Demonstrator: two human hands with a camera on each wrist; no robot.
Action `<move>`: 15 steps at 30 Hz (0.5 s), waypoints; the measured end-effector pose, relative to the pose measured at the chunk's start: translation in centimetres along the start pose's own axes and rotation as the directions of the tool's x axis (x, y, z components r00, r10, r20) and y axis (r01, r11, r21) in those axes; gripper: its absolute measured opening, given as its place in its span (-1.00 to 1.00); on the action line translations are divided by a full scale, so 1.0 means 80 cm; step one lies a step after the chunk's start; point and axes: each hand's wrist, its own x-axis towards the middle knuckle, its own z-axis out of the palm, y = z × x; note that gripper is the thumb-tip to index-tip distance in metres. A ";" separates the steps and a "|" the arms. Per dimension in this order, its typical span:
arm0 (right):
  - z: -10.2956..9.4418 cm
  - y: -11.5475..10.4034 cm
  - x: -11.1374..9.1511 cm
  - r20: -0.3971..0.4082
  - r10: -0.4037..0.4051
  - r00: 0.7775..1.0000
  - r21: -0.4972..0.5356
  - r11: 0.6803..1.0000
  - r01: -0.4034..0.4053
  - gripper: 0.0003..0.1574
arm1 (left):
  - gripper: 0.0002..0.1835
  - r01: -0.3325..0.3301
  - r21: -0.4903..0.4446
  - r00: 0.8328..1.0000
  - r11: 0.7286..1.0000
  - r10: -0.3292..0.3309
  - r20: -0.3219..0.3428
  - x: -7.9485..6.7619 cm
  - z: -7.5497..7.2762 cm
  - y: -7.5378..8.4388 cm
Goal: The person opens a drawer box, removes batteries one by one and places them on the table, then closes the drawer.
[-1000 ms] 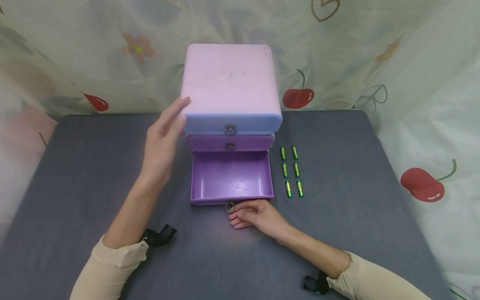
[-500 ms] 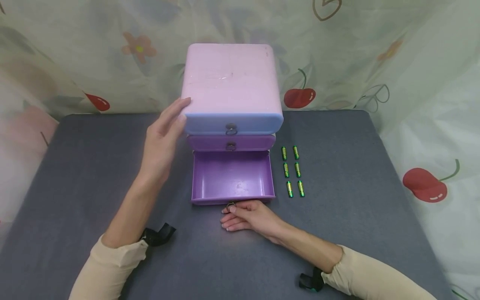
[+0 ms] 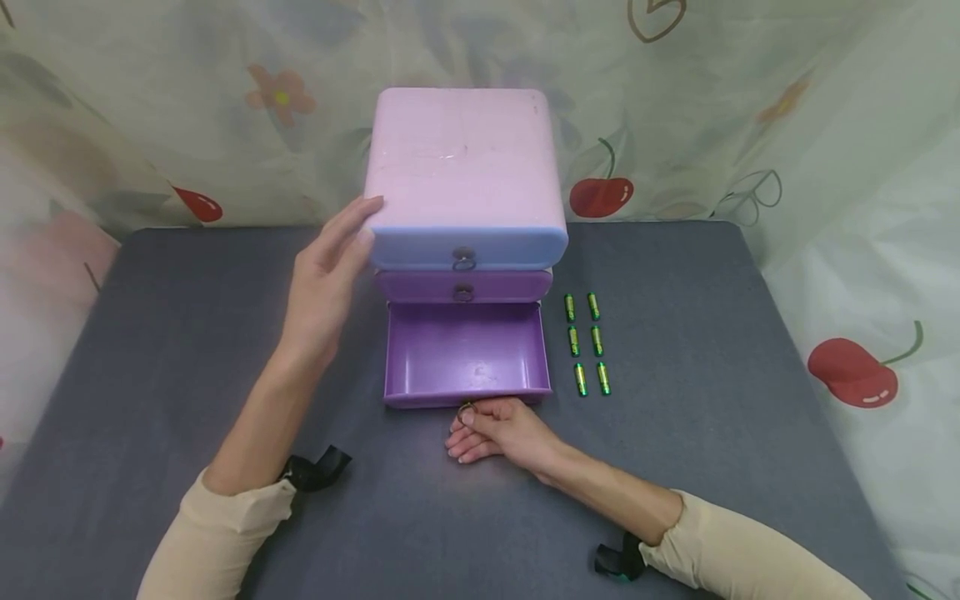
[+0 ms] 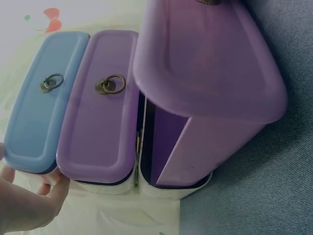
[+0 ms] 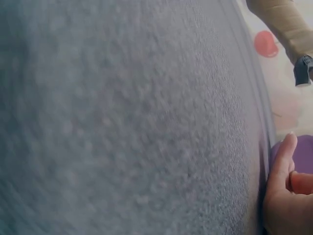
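A small pink-topped drawer cabinet (image 3: pixel 465 158) stands at the table's far side, with a blue top drawer (image 3: pixel 405 248) and a purple middle drawer (image 3: pixel 412 287) both pushed in. Its purple bottom drawer (image 3: pixel 420 402) is pulled well out, and nothing lies inside. My left hand (image 3: pixel 318 283) rests against the cabinet's left side near the top, its fingers extended. At the bottom drawer's front, my right hand (image 3: pixel 506 433) pinches the ring pull (image 3: pixel 467 407) between thumb and fingers. In the right wrist view, only part of the right hand (image 5: pixel 288 200) shows, by the purple drawer front.
Several green batteries (image 3: pixel 573 341) lie in two columns right of the drawer. Grey cloth (image 3: pixel 712 400) covers the table. A patterned curtain (image 3: pixel 225 50) hangs right behind the cabinet. Both other drawers carry ring pulls, such as the middle drawer's ring (image 4: pixel 115 84).
My right hand has shifted slightly left and its thumb has closed over the ring pull, which hung beside the fingertips before. The left hand and the drawer stay almost still.
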 end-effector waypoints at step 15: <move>-0.007 -0.015 0.011 -0.009 -0.055 0.998 -0.068 0.996 0.054 -0.64 | -0.62 -0.010 0.002 1.000 1.000 0.010 -0.013 -0.001 0.002 -0.001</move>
